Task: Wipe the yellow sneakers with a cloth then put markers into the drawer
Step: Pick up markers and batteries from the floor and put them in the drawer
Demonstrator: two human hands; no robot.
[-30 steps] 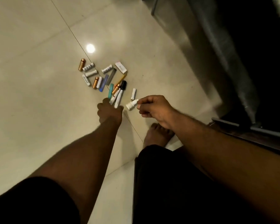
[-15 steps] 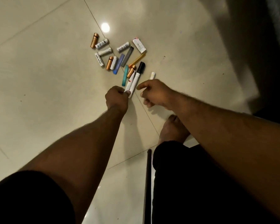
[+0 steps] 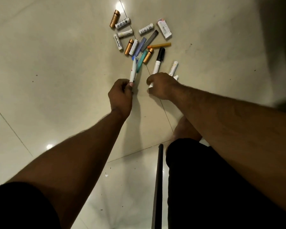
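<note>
Several markers and small tubes lie scattered on the pale tiled floor (image 3: 56,80). My left hand (image 3: 120,95) pinches the lower end of a white marker (image 3: 133,70) and holds it tilted up off the floor. My right hand (image 3: 160,86) curls round the lower end of a white marker with a black cap (image 3: 158,62). A small white marker (image 3: 173,68) lies just right of that hand, and another white tip (image 3: 176,77) shows behind the knuckles. A teal marker (image 3: 142,61), an orange one (image 3: 159,45) and a grey one (image 3: 149,40) lie further out.
Gold tubes (image 3: 114,18) and white labelled tubes (image 3: 118,42) sit at the far side of the pile, with a white box (image 3: 164,30) at its right. A dark thin rod (image 3: 157,184) runs along the floor beside my black-clad leg (image 3: 205,187). My bare foot (image 3: 183,129) rests on the tile.
My left hand has lifted one white marker clear of the pile and to the left. My right hand has closed on the black-capped marker. The camera has tilted further down.
</note>
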